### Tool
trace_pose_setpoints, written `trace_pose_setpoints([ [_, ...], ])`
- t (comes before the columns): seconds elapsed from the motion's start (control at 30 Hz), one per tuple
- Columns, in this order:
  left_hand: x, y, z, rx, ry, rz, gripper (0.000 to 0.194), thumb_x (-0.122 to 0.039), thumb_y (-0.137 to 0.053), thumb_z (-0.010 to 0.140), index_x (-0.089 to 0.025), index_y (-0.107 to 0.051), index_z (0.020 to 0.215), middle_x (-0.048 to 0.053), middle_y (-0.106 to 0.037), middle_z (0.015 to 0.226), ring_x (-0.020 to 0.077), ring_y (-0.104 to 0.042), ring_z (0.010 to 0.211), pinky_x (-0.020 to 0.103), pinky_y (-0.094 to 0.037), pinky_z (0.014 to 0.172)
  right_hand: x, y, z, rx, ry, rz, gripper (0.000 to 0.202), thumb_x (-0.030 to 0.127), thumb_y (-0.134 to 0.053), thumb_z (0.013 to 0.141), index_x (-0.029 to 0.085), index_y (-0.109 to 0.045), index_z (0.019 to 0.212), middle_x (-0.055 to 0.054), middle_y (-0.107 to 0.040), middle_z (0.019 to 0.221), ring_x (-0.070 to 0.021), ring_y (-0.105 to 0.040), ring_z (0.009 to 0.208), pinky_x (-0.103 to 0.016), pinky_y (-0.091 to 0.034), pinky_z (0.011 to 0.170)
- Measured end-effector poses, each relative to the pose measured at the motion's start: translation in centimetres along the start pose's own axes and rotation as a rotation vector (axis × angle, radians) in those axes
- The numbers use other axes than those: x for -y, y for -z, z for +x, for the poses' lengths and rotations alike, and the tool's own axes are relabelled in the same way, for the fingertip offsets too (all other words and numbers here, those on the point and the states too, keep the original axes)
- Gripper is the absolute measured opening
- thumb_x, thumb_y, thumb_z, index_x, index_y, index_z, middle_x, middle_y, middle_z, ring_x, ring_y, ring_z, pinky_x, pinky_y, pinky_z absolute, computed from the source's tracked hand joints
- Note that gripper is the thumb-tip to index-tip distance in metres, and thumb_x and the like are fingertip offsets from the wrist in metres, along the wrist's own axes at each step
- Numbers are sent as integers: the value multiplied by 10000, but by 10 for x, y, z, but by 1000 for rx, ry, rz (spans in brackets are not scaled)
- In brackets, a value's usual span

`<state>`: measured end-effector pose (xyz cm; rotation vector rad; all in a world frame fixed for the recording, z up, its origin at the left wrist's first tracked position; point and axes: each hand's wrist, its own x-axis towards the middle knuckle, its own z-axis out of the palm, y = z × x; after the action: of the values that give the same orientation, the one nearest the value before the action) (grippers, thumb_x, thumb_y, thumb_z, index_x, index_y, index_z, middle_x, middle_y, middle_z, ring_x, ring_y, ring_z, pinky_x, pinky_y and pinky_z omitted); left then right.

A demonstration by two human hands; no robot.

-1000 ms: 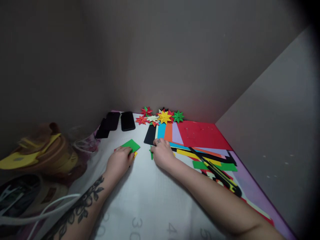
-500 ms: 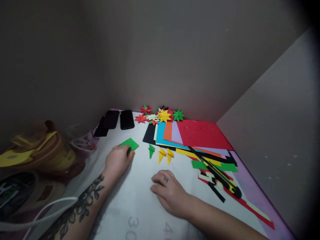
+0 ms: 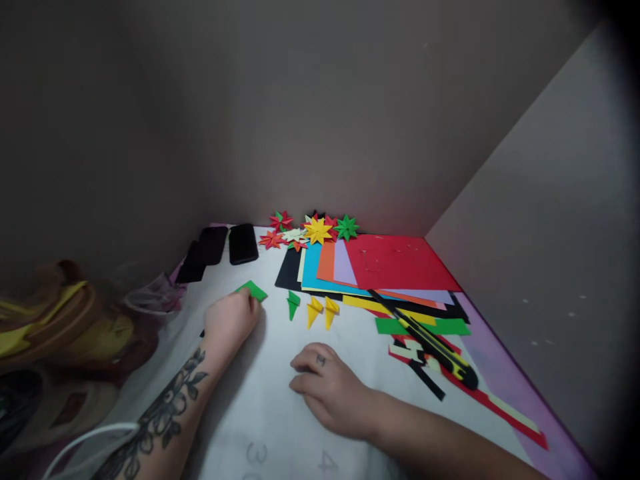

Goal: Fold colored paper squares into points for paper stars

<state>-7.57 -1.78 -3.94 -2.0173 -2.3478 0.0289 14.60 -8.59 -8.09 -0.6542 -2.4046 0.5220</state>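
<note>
My left hand (image 3: 231,320) is closed at the near edge of a green paper piece (image 3: 254,291); its fingertips are turned away, so what they hold is hidden. My right hand (image 3: 327,387) rests on the white sheet (image 3: 280,373), fingers curled loosely and apart, holding nothing. Between and beyond the hands lie a small folded green piece (image 3: 293,305) and two folded yellow pieces, one on the left (image 3: 314,311) and one on the right (image 3: 331,311).
Paper stars (image 3: 317,231) stand at the back near the wall. Coloured sheets (image 3: 395,263) lie right of centre, with a yellow-black cutter (image 3: 440,350) on paper strips (image 3: 515,415). Dark phones (image 3: 243,244) are back left; a basket (image 3: 85,320) and white cable (image 3: 95,430) sit left.
The view has shifted slightly. My left hand's fingers have drawn in more tightly, and the small orange-yellow bit by its fingertips is no longer visible. My right hand keeps its loose pose.
</note>
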Motion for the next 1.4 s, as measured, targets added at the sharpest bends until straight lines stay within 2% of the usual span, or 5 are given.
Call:
trace_pose_setpoints([
  [0.83,11,8,-4,-51,16,-87,316,-314,-351,877,-185,-639,865,109,-681,700,241,-634,616,281,-372,542,0,0,3,-42,-45,54,260,64,-497,747,211,-617,926,-68,-600,969,-212,-514,940,-394,-474,829],
  [0.9,11,14,-11,-128,36,-168,307,-359,-358,883,-202,-618,930,96,-690,826,228,-637,716,275,-391,588,-2,0,2,-92,-70,55,287,66,-490,771,214,-603,989,-77,-595,990,-208,-525,942,-392,-483,829],
  [0.97,6,16,-20,-208,40,-650,232,-373,-448,839,-206,-595,905,50,-674,816,184,-619,709,249,-414,615,-4,2,1,-163,-104,32,350,67,-480,796,217,-564,1101,-94,-576,1030,-212,-531,960,-399,-492,838],
  [1.17,-32,-1,-54,405,245,-1698,270,-373,-661,670,-189,-479,747,-75,-474,563,79,-458,495,200,-425,521,-9,9,0,-380,-123,-225,444,55,-508,810,264,-520,1202,-98,-496,1074,-222,-503,989,-413,-490,855],
  [1.4,-44,-6,-68,676,291,-1910,331,-323,-734,662,-180,-507,857,-58,-528,626,75,-494,556,191,-434,539,-12,22,1,-378,-1,-176,282,52,-500,820,242,-613,996,-62,-577,915,-186,-526,822,-344,-492,718],
])
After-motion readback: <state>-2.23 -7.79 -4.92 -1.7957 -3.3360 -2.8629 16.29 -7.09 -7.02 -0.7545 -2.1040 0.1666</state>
